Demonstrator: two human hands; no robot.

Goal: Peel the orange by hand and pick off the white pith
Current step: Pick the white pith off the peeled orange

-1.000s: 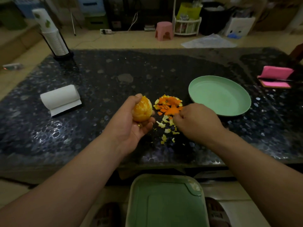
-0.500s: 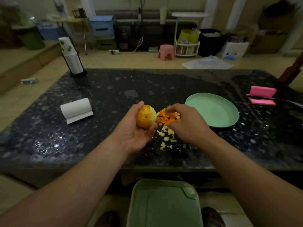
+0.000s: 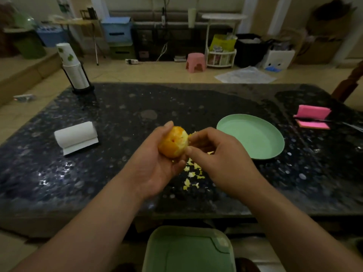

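Observation:
A peeled orange with pale pith patches sits in my left hand, whose fingers and thumb curl round it above the dark table. My right hand is against the orange's right side, thumb and forefinger pinching at a bit of white pith on its surface. Small yellow-white pith scraps lie on the table just below both hands. The heap of orange peel is hidden behind my right hand.
A green plate stands to the right, a white paper roll to the left, a cup stack in a holder at the back left, pink sponges at the far right. A green bin lid sits below the table's near edge.
My right hand left the peel heap on the table and rose to the orange, where it now pinches pith. The left hand lifted the orange slightly; the camera tilted up.

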